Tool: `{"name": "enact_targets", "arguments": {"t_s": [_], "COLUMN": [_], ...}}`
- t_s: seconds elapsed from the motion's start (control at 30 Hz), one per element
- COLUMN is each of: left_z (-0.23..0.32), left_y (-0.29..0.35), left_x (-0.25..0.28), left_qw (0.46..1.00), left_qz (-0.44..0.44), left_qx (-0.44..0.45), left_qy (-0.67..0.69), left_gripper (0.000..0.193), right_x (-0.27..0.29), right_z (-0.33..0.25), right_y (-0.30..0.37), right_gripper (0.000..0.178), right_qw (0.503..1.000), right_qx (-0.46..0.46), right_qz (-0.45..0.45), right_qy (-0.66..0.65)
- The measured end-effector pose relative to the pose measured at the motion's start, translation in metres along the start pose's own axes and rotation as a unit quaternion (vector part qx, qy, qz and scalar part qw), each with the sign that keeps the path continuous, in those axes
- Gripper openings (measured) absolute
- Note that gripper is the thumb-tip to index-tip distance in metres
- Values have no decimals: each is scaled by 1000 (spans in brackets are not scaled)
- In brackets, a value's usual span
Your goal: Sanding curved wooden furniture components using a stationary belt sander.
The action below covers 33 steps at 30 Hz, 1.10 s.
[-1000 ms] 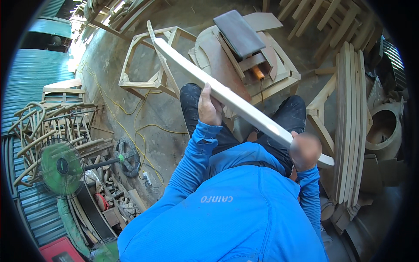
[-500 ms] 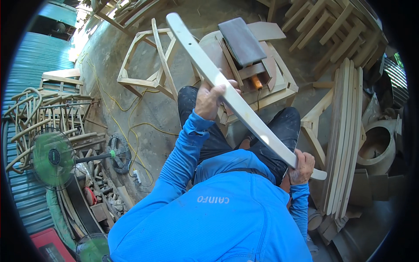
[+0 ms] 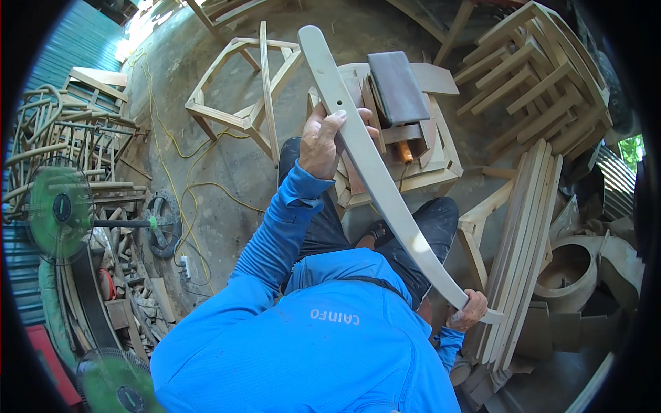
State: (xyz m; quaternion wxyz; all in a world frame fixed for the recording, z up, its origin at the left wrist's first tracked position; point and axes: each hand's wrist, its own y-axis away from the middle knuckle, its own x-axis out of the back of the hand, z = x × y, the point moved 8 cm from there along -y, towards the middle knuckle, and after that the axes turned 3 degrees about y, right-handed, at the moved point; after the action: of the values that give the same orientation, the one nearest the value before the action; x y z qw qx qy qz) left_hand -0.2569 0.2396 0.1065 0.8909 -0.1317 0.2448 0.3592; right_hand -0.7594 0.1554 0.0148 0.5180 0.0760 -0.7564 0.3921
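Note:
A long, pale, slightly curved wooden slat (image 3: 385, 196) crosses in front of me, its rounded far end up and its near end down to the right. A small dark hole shows near the far end. My left hand (image 3: 323, 141) is wrapped round the slat just below that hole, thumb on top. Close to the near end, my right hand (image 3: 468, 311) grips it too. Beyond the slat, a belt sander (image 3: 399, 89) with an orange handle lies on boards over a wooden frame (image 3: 396, 193) that stands by my knees.
Several similar slats (image 3: 516, 255) lean in a row at the right. A many-sided wooden frame (image 3: 227, 113) stands on the floor at the left, near a yellow cord (image 3: 189, 186). Green fans (image 3: 60, 212) stand at far left. Stacked wooden parts (image 3: 537, 76) rise at the back right.
My view has shifted. The slat stands a little steeper, and my left hand has moved up it toward the hole. My right hand stays near the lower end.

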Motion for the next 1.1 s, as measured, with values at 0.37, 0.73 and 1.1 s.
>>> {"name": "enact_targets", "arguments": {"t_s": [0.37, 0.73, 1.1], "left_z": [-9, -16, -75], "left_y": [-7, -50, -124], "left_x": [32, 49, -6], "left_qw": [997, 989, 762], "left_qz": [71, 112, 72], "left_qx": [-29, -37, -52], "left_qy": [-20, -87, -642], "left_gripper": [41, 51, 102], "right_x": [15, 10, -73], "right_z": [-26, -66, -89], "right_y": [-37, -57, -108], "right_gripper": [39, 50, 89], "right_qw": [995, 991, 837], "right_qx": [37, 50, -155], "right_qz": [-39, -20, -231], "right_qy": [-80, -119, -471]}}
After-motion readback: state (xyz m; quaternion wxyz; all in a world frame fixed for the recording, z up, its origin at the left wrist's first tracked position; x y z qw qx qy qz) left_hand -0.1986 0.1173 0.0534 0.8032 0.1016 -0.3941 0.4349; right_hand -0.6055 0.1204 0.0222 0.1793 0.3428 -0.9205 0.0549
